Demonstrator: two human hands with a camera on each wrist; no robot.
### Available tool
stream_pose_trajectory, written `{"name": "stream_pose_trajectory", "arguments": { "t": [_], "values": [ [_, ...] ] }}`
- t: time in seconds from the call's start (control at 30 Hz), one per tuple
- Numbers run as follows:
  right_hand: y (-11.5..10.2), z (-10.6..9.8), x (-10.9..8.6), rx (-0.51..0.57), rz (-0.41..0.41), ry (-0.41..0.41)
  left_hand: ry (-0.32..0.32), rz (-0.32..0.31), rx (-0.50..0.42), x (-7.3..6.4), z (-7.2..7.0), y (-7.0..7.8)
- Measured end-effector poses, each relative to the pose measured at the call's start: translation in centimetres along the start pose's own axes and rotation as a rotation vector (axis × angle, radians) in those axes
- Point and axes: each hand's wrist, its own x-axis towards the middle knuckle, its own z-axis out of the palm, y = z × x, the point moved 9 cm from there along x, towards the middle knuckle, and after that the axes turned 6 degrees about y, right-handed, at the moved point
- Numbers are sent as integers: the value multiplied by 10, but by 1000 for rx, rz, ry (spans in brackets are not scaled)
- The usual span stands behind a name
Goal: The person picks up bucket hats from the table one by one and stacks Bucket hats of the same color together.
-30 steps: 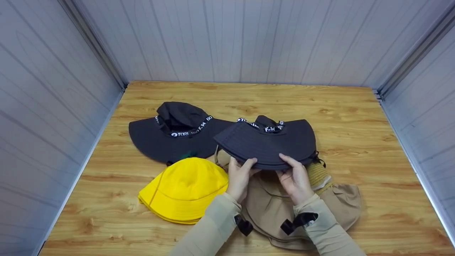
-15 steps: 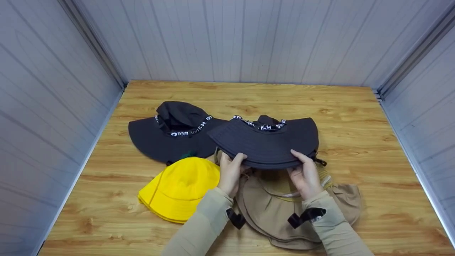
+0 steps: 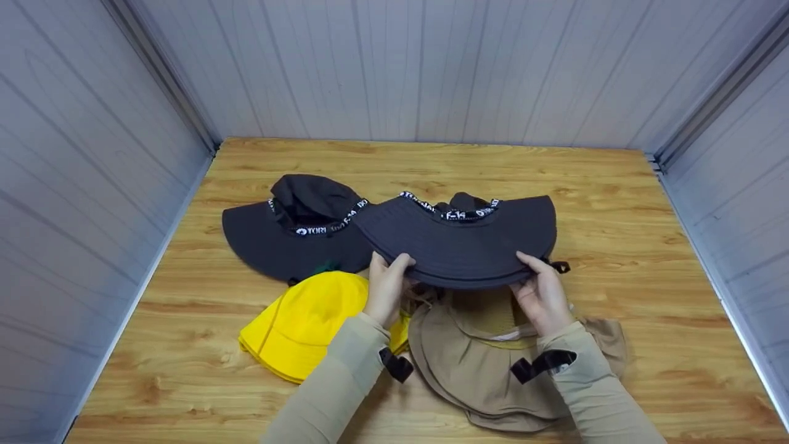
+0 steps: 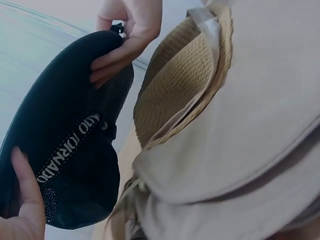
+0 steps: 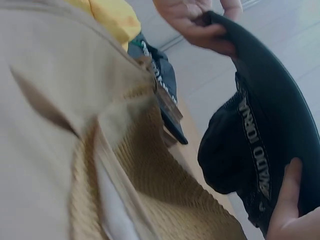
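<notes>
A dark wide-brimmed bucket hat (image 3: pixel 462 253) with a white-lettered band is held up between both hands. My left hand (image 3: pixel 388 287) pinches the near brim at its left, thumb on top and fingers beneath. At the brim's right side, my right hand (image 3: pixel 543 296) grips in the same way. Fingers under the brim show in the left wrist view, near the lettered band (image 4: pixel 65 150). Below the hands lies a tan hat (image 3: pixel 474 376) with a wide cloth flap and woven straw part, partly covered by the held hat.
Another dark brimmed hat (image 3: pixel 277 246) lies at the back left, its opening facing up and its right side overlapped by the held one. A yellow bucket hat (image 3: pixel 302 327) sits in front of it, beside my left forearm. Pale panel walls (image 3: pixel 394 68) enclose the wooden table (image 3: pixel 666 259).
Both hands have moved apart along the brim, drawing it wider. The held hat has shifted slightly away from me, and more of the tan hat shows beneath.
</notes>
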Motion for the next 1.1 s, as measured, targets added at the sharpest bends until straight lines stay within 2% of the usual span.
{"name": "stream_pose_trajectory", "arguments": {
  "t": [0.1,0.27,0.33,0.4,0.53,0.67,0.8,1.1],
  "values": [
    [-8,2,4,-90,-30,-3,-1,5,68,5,-1,6],
    [-22,3,10,-303,-93,31,11,9,134,15,-3,15],
    [-25,4,13,-335,-107,45,31,5,171,20,-4,17],
    [-27,7,17,-316,-105,40,49,-7,213,24,-6,18],
    [-28,14,24,-254,-93,17,59,-52,234,32,-7,18],
    [-26,17,32,-226,-67,8,74,-80,193,41,-7,16],
    [-21,17,37,-236,-31,-3,111,-81,163,49,-11,14],
    [-12,15,46,-263,3,22,180,-146,84,63,-23,-2]
  ]
}}
